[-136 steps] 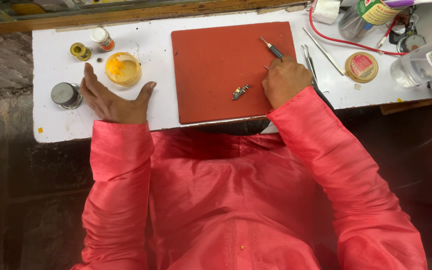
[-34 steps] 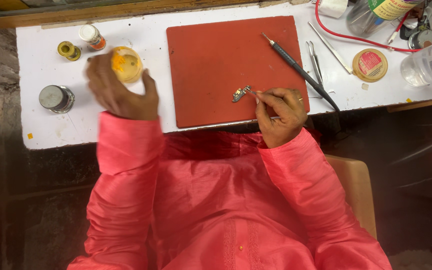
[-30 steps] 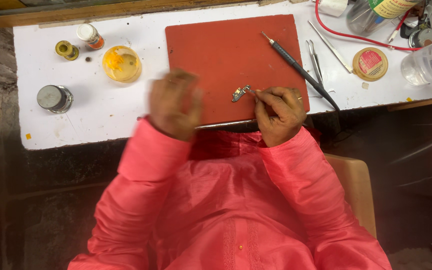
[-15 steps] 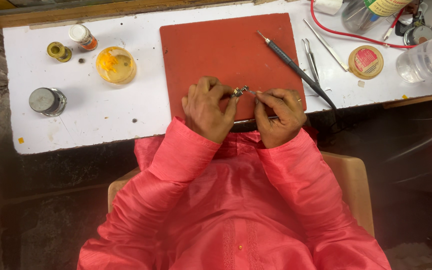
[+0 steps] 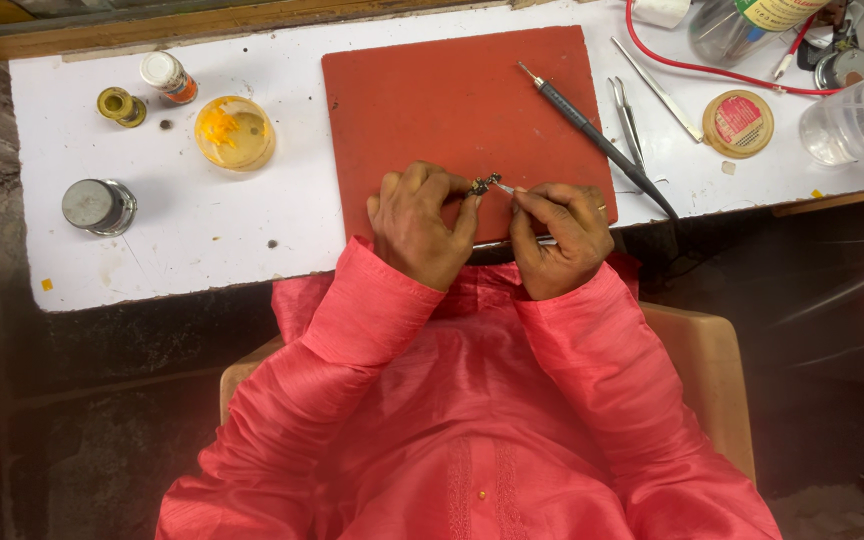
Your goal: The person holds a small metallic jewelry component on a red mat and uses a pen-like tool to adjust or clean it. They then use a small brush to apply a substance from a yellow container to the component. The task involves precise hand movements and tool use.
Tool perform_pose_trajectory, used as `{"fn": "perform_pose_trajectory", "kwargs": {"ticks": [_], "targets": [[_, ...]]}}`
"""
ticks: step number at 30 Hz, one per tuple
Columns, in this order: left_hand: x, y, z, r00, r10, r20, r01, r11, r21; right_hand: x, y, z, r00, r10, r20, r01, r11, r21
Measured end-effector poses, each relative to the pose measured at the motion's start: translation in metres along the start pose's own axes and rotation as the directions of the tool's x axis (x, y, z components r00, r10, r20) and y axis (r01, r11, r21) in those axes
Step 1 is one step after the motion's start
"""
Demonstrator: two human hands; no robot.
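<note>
At the red mat's (image 5: pixel 452 100) near edge: left hand (image 5: pixel 420 225) pinched a small metal piece (image 5: pixel 480 185); right hand (image 5: pixel 557 238) pinched a thin tool (image 5: pixel 505 189) against it. Mat beyond lay bare.

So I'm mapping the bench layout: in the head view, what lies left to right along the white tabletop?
Metal-lidded jar → yellow dish → red mat → black pen tool → round red-topped tin → clear plastic bottle.
</note>
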State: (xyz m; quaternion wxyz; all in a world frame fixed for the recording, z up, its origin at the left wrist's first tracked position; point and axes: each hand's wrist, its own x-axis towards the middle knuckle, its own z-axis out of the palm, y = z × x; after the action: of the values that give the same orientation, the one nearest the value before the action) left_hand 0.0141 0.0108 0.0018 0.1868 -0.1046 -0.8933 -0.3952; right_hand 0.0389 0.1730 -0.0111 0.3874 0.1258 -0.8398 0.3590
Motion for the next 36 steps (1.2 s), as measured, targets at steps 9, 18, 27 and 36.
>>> {"fn": "perform_pose_trajectory", "kwargs": {"ticks": [9,18,27,36], "targets": [[-0.0019,-0.0020,0.0028,0.999,0.032,-0.021,-0.031,0.999,0.025,-0.0001,0.0021,0.0025,0.999,-0.031,0.009,0.031,0.999,-0.015],[-0.0016,-0.0026,0.0031,0.999,0.036,-0.014,-0.035,0.999,0.027,0.0007,0.0014,0.0030,1.000,-0.024,0.018,0.024,0.999,-0.029],[-0.0015,-0.0016,0.0021,0.999,0.033,-0.003,-0.033,0.999,0.029,0.0019,0.0000,0.0031,0.999,-0.040,0.027,0.041,0.997,-0.067],[-0.0017,-0.0028,0.0024,1.000,0.030,0.007,-0.030,0.999,0.035,0.0020,0.0004,0.0028,0.999,-0.049,0.022,0.050,0.998,-0.047]]}}
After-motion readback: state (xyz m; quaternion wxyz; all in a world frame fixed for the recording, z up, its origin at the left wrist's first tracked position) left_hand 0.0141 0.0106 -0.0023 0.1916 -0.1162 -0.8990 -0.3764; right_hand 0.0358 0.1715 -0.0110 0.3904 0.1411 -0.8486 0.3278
